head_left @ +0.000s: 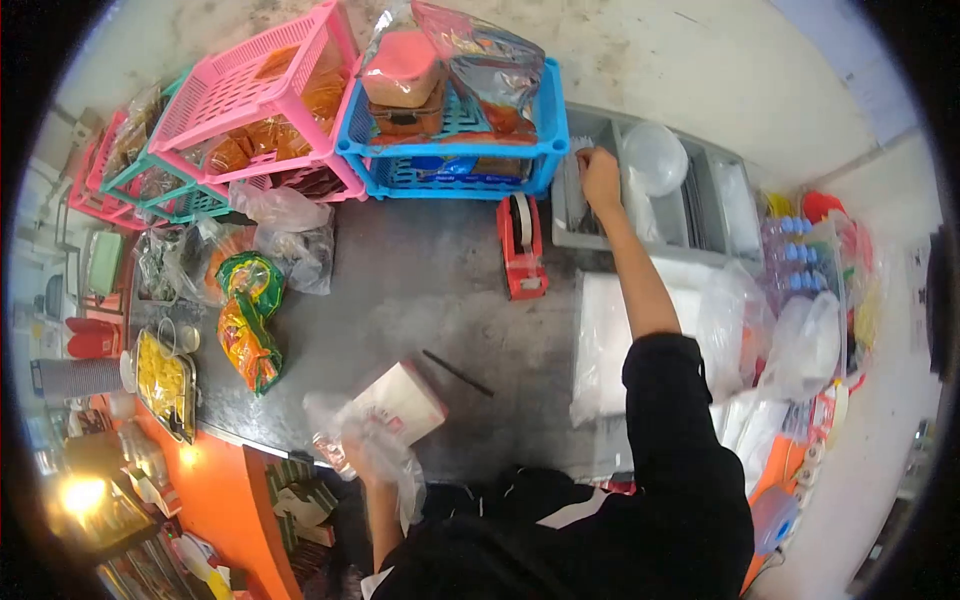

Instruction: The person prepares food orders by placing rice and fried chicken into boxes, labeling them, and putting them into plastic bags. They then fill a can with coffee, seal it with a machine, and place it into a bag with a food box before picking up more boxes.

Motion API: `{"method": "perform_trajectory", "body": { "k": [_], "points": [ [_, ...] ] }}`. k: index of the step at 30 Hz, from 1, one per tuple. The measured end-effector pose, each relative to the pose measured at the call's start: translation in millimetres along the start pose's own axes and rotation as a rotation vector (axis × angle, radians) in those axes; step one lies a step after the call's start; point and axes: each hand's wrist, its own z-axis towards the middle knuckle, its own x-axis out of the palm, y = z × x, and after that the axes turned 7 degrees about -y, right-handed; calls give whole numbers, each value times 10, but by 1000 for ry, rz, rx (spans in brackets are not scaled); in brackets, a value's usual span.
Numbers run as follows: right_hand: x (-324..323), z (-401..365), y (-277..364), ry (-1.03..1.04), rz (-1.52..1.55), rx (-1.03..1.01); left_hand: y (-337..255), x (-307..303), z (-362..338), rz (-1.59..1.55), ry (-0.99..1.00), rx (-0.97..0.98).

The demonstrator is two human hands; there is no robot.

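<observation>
My right hand (600,180) reaches into the left part of a grey divided tray (640,246) at the top right, its fingers closed at thin items too small to name. Low in the view, my left hand (366,452) is partly covered by a clear plastic bag (402,480), and its fingers cannot be made out. Touching the bag is a white box (405,400) with red print. A thin black stick (458,372) lies just right of the box. Between the tray and a blue basket (455,150) stands a red tape dispenser (522,250).
Pink baskets (250,90) hold orange packets at the upper left. Green and orange packages (248,320) lie on the dark table (400,260). A metal tray (165,385) of yellow food sits at the left edge. White plastic bags (635,345) lie under my right forearm.
</observation>
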Motion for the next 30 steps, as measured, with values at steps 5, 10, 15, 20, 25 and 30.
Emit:
{"method": "perform_trajectory", "body": {
  "k": [5,10,15,20,25,30],
  "points": [
    [740,361,-454,172,-414,29,582,-363,-103,607,-190,18],
    [628,464,-204,119,-472,284,618,-550,-379,89,-5,27],
    [317,453,-218,-76,209,265,624,-201,-54,-363,149,147],
    [-715,-51,916,13,407,141,423,-287,-38,316,-21,222],
    [-1453,-2212,2339,535,338,-9,814,-672,279,-500,216,-69],
    [-1068,-3198,3230,567,468,-87,132,-465,208,194,271,472]
  ]
}}
